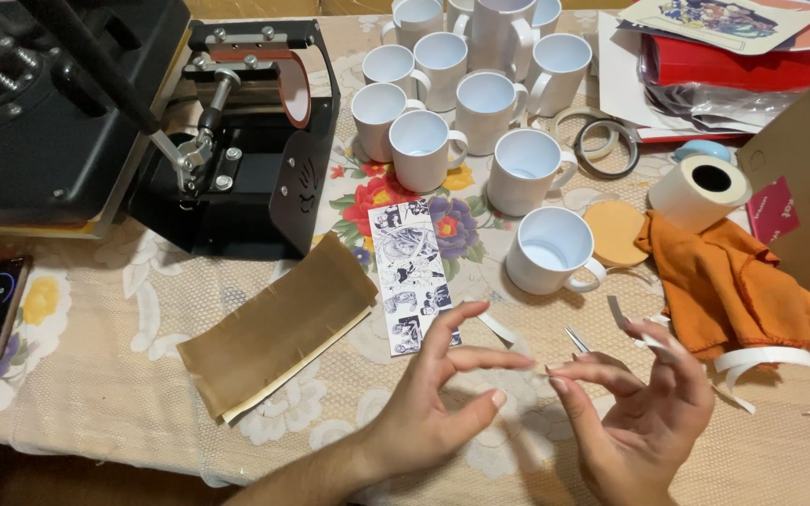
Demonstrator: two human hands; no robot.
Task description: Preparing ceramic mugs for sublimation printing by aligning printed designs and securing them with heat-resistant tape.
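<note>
Floral tablecloth [96, 375], white mugs [480, 103], mug press [255, 141], printed strip [412, 276], both hands [442, 403] open, fingertips nearly meeting, empty

Warm, even indoor light, soft shadows, sharp focus; fingertips perhaps slightly blurred.

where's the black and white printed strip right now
In the head view, the black and white printed strip lies flat mid-table, between the brown sheet and the nearest white mug.
</note>
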